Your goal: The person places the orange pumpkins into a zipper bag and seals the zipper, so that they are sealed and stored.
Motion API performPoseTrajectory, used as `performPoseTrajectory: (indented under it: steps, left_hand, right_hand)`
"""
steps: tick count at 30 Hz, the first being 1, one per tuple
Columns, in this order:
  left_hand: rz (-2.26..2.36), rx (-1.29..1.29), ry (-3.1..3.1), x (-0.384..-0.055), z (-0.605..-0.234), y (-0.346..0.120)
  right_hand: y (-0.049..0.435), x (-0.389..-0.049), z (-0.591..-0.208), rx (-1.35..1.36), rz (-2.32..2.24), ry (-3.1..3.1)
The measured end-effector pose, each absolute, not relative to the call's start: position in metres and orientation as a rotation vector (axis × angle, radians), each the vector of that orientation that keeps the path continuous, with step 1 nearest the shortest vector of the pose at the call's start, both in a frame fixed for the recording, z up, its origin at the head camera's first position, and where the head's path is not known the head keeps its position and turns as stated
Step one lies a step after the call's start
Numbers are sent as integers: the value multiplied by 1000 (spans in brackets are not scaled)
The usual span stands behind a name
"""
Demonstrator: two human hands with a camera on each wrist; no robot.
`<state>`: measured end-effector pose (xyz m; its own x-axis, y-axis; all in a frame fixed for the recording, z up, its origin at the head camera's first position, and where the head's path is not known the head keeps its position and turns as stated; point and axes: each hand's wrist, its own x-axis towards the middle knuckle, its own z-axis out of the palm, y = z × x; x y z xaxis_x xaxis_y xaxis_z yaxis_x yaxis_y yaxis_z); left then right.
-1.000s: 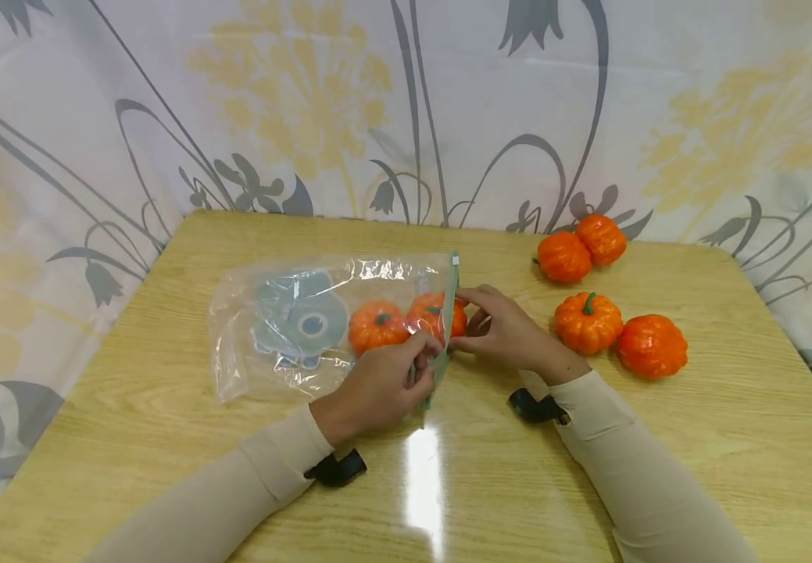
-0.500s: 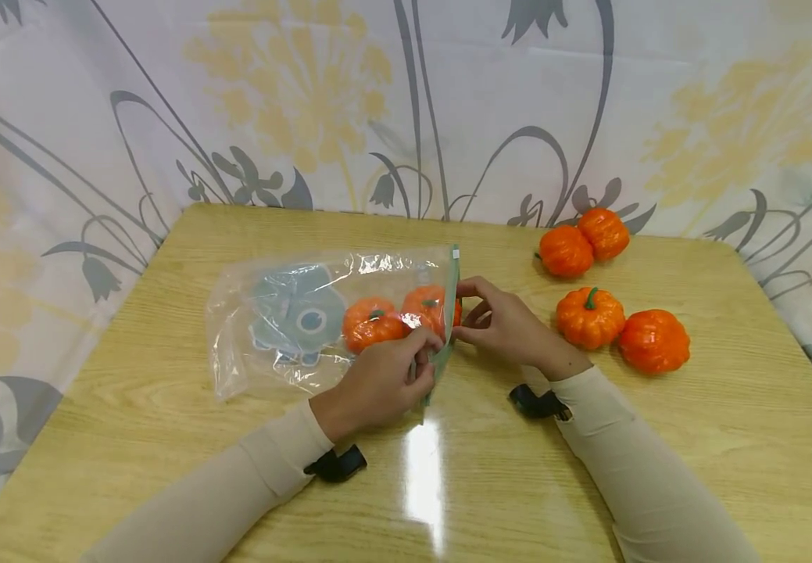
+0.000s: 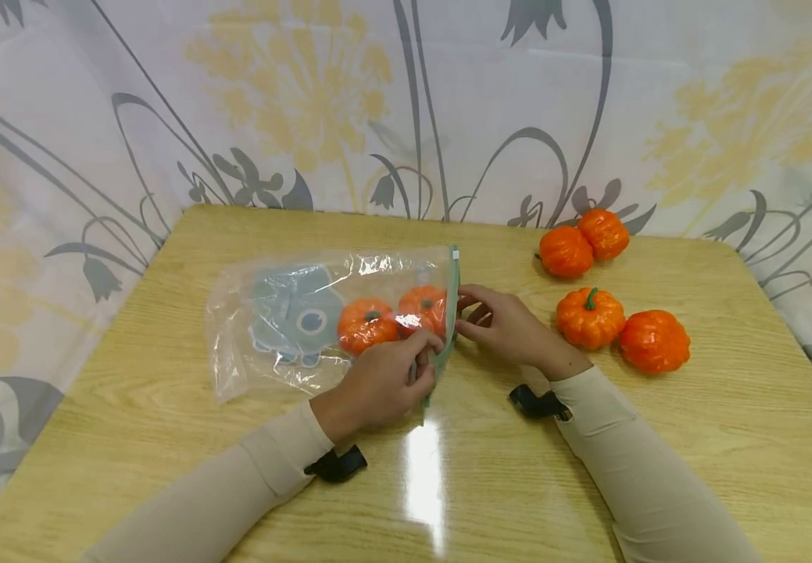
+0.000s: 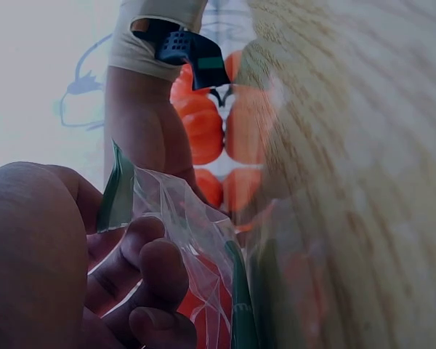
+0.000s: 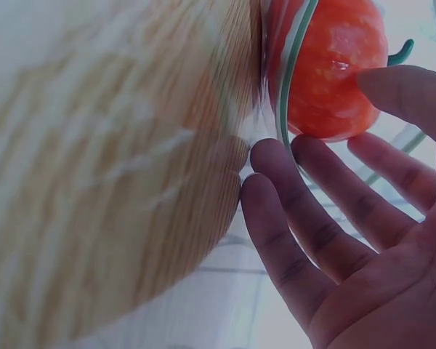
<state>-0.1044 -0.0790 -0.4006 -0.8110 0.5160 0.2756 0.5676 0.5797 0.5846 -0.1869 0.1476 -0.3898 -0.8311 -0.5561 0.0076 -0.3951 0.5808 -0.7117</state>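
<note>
A clear zip bag (image 3: 233, 336) with a blue cartoon print lies flat, its green-edged mouth facing right. Inside are two small orange pumpkins, one pumpkin (image 3: 368, 332) near the print and another pumpkin (image 3: 421, 305) just within the mouth. My left hand (image 3: 384, 383) pinches the near side of the mouth; in the left wrist view the green strip (image 4: 118, 189) sits between thumb and finger. My right hand (image 3: 500, 324) is at the mouth, fingers extended. In the right wrist view, its thumb (image 5: 407, 91) overlaps the nearer pumpkin and its fingertips are right below it.
Two pumpkins touch on the right of the wooden table (image 3: 518, 485), a ribbed pumpkin (image 3: 590, 318) and a smoother pumpkin (image 3: 654, 342). Behind them, another pumpkin (image 3: 566, 252) and its neighbour pumpkin (image 3: 602, 233) sit together. A flower-patterned cloth (image 3: 448, 117) hangs behind the table.
Both bagged pumpkins have shifted left, the nearer one passing fully inside the mouth. My right hand's fingers have come away from their hold on it. The left hand stays on the bag.
</note>
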Motion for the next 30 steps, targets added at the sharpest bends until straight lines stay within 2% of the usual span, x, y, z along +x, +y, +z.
performPoseTrajectory:
  steps: [13,30]
  left_hand:
    - [-1040,-944,-2722,-106,-402,-79]
    - [-1029,-939,-2705,-104,-403,-79]
  right_hand:
    - [151,-176,-378,-693,-1093,2704]
    - [167,-143,-374,-853,-1180,2890]
